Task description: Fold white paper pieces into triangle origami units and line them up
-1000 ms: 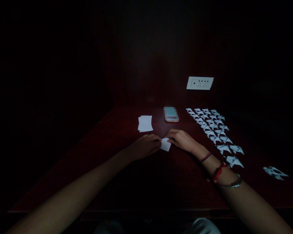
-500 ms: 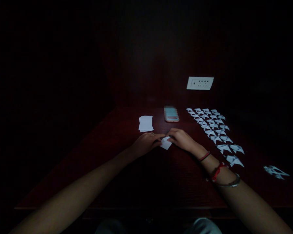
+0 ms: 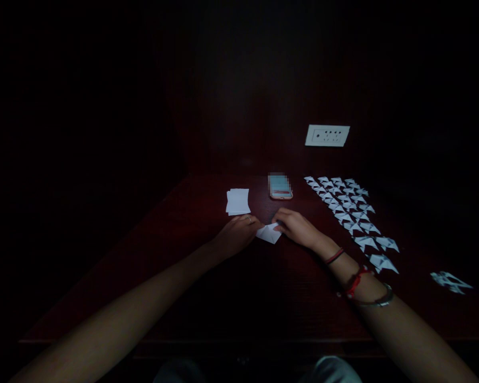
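Observation:
A small piece of folded white paper (image 3: 269, 234) lies between my two hands over the dark red table. My left hand (image 3: 239, 232) is closed on its left corner, fingertips pinching the edge. On the opposite side my right hand (image 3: 295, 225) pinches the paper's right corner between thumb and fingers. A crease runs across the visible face of the paper; its upper edge is partly hidden by the fingers. Just beyond my left hand is a stack of white paper squares (image 3: 238, 201).
Rows of folded white paper figures (image 3: 345, 205) cover the table's right side. Another small cluster of folded paper (image 3: 450, 282) lies nearer the right edge. A phone (image 3: 280, 186) rests at the back, below a white wall socket (image 3: 327, 135). The surroundings are very dark.
My left hand has drawn slightly left and its fingers have curled in. More of the paper's left part now shows, and the gap between my hands is wider.

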The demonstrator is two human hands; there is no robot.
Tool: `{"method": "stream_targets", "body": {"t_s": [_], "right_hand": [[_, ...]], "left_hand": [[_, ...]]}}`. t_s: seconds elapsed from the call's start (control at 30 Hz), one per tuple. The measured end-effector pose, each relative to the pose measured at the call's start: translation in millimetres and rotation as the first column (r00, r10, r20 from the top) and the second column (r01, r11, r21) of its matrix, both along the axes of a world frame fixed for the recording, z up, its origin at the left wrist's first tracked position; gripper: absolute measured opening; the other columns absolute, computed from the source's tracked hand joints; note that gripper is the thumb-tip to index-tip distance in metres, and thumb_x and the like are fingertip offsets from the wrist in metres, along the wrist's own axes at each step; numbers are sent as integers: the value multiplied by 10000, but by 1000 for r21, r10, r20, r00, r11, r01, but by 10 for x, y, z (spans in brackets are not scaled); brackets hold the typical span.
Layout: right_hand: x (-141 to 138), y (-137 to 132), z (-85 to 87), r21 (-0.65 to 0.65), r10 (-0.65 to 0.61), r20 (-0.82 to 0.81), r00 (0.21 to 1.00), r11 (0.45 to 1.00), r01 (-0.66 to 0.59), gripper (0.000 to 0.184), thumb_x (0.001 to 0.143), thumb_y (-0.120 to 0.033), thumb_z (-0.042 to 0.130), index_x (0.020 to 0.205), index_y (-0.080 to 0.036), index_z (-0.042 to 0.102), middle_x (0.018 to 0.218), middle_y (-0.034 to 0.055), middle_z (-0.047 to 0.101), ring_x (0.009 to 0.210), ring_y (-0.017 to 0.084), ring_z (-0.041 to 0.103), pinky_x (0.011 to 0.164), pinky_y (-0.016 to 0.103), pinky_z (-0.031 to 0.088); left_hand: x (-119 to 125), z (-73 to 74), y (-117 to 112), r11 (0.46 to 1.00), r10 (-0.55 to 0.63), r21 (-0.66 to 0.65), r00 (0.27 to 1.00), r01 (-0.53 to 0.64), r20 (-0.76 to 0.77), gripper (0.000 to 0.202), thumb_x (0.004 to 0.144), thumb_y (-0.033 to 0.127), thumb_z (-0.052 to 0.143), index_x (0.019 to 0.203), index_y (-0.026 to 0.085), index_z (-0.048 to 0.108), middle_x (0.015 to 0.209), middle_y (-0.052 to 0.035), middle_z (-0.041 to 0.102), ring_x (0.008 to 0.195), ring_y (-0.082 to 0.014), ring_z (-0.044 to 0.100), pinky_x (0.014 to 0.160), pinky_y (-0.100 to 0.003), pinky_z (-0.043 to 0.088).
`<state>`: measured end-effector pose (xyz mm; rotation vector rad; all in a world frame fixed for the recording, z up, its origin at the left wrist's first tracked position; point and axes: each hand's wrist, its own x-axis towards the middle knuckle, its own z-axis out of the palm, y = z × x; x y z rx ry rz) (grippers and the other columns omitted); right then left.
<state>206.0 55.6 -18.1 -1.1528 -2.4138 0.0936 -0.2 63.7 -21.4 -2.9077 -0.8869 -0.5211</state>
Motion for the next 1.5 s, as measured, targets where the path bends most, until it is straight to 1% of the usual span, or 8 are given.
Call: {"method": "stream_targets", "body": {"t_s": [0.27, 0.53, 0.73, 0.93, 1.13, 1.23, 1.4, 1.5], "right_hand": [[-11, -8, 29, 3, 48, -46, 998, 999, -48, 107, 735, -137, 502, 829, -169, 543, 823, 30, 513, 780, 130, 483, 690, 240, 365], [69, -26, 143, -4, 118, -146, 982, 993, -120, 53, 738, -114, 485, 708, -146, 515, 792, 32, 511, 747, 115, 480, 688, 234, 376], [198, -35, 206, 8, 134, -103, 986, 991, -134, 98, 716, -85, 482, 707, -152, 551, 915, 51, 507, 856, 132, 482, 754, 254, 372], [318, 25, 141, -12, 118, 21, 993, 993, -118, 193, 679, -19, 446, 707, -162, 574, 926, 45, 509, 859, 130, 489, 768, 245, 366], [360, 50, 110, -3, 73, 44, 996, 997, -73, 193, 690, -37, 430, 717, -162, 575, 911, 51, 524, 844, 134, 496, 753, 240, 365], [360, 53, 112, -42, 48, 11, 999, 998, -47, 163, 699, -64, 444, 737, -157, 572, 838, 45, 552, 792, 131, 506, 724, 236, 371], [365, 84, 102, -135, -71, -46, 996, 989, 64, 182, 719, -97, 436, 756, -156, 604, 780, 37, 581, 743, 128, 521, 698, 241, 376], [357, 87, 98, -353, -203, -89, 975, 922, 159, 232, 743, -120, 397, 817, -156, 614, 718, 31, 585, 643, 109, 532, 612, 225, 392]], "left_hand": [[-4, -95, 31, 997, -12, -77, 996, 19, 87, 268, 839, 166, 351, 1083, 211, 452, 959, -29, 485, 871, -145, 453, 776, -289, 358], [-26, -148, 92, 989, -1, -142, 977, 33, 216, 402, 792, 92, 370, 1178, 203, 373, 933, -33, 461, 846, -133, 443, 767, -264, 366], [-40, -103, 103, 978, -58, -179, 967, 104, 247, 307, 788, 93, 367, 1058, 203, 464, 890, -22, 486, 812, -128, 458, 739, -266, 368], [-84, -10, 65, 965, -110, -201, 957, 167, 268, 287, 830, 145, 353, 1089, 203, 461, 906, -29, 499, 814, -122, 468, 722, -257, 377], [-167, 71, 61, 931, -254, -228, 955, 285, 157, 238, 810, 118, 378, 899, 207, 580, 856, -24, 503, 773, -109, 478, 683, -230, 381], [-183, 121, 31, 926, -283, -234, 955, 296, 89, 268, 771, 74, 389, 908, 207, 578, 864, -24, 510, 793, -115, 477, 718, -241, 378], [-176, 186, -31, 922, -302, -239, 952, 304, 46, 326, 711, 28, 391, 944, 191, 551, 1028, -25, 492, 935, -137, 455, 847, -277, 341], [-166, 185, -45, 927, -304, -223, 952, 303, 32, 309, 744, 39, 370, 950, 190, 545, 1033, -20, 507, 947, -132, 461, 866, -282, 329]]}}
